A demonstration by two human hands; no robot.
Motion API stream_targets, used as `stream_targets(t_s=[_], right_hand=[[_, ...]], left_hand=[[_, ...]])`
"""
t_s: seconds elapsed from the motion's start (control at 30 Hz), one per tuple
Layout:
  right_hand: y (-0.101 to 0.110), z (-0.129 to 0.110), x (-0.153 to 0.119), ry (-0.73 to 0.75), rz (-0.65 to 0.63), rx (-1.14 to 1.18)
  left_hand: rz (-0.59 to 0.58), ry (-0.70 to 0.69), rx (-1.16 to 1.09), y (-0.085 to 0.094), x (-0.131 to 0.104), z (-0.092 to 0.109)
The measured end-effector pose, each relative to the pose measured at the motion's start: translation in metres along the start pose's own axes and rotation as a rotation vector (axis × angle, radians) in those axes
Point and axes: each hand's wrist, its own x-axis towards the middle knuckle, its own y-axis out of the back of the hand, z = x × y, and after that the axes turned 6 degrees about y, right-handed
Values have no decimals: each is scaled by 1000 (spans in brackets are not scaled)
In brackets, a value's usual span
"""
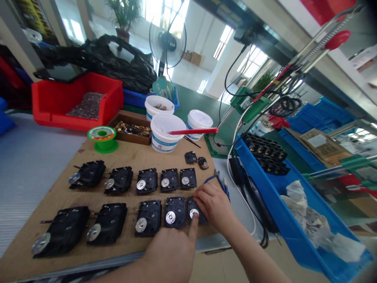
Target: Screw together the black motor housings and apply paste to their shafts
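Two rows of black square mechanisms, each with a silver disc and thin metal pins, lie on a brown board (118, 155). My right hand (210, 202) is closed over the top and right side of the nearest-row mechanism at the far right (191, 205). The index fingertip of my left hand (176, 251) is stretched out onto this mechanism's silver disc (193, 212); its other fingers are curled and partly hidden. Just left of it lies another mechanism (175, 205) with a silver disc. Behind my right hand are blue-handled pliers (217, 180).
Behind the rows stand a red bin (79, 122) of small metal parts, a green spool (106, 146), a cardboard tray (129, 135) and white tubs (163, 144). A red stick (194, 131) lies across one tub. To the right are cables (247, 204) and a long blue bin (282, 208).
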Motion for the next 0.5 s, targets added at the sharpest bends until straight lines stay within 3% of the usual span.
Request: stream_targets(t_s=[0.3,0.5], right_hand=[[8,-7,5,191,-143,-99],[6,-5,7,194,-188,-116]], left_hand=[[-57,-5,32,3,2,3],[-65,-14,32,8,2,4]])
